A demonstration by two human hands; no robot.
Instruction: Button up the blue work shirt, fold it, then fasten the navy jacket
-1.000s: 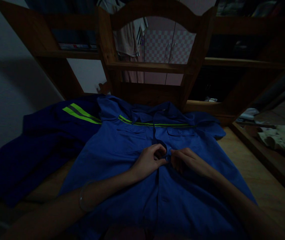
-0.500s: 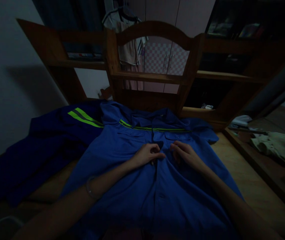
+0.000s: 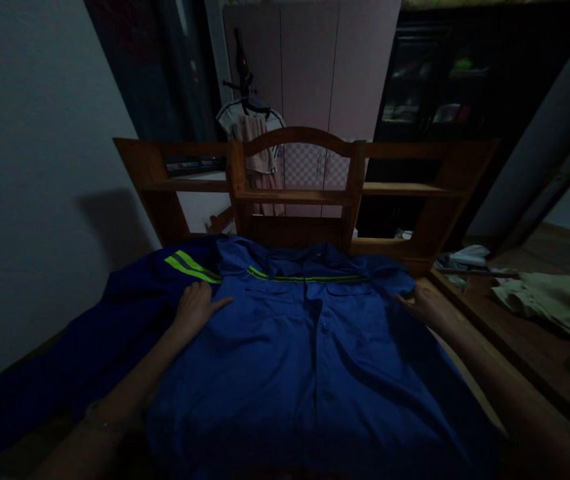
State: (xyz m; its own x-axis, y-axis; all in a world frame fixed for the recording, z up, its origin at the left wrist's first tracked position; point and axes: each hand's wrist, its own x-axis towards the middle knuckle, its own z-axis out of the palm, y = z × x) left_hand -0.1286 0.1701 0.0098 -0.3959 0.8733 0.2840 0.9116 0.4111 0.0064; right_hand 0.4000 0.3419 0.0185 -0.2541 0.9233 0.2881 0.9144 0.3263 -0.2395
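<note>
Our left hand (image 3: 195, 309) spreads open; our right hand (image 3: 431, 307) we can't tell; even tension should best flatten the blue shirt (image 3: 269, 347).

No legible text, labels or numbers.

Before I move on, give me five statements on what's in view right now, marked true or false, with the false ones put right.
1. The blue collared cloth shirt lies spread out between the left hand and the right hand. True.
2. Both hands meet at the middle of the shirt's front. False: they are apart, each at one side of it.
3. The dark navy cloth garment is next to the left hand. True.
4. The right hand is nearest the collar. False: it is by the sleeve on its own side.
5. The brown wooden shelf unit stands beyond the shirt. True.
</note>
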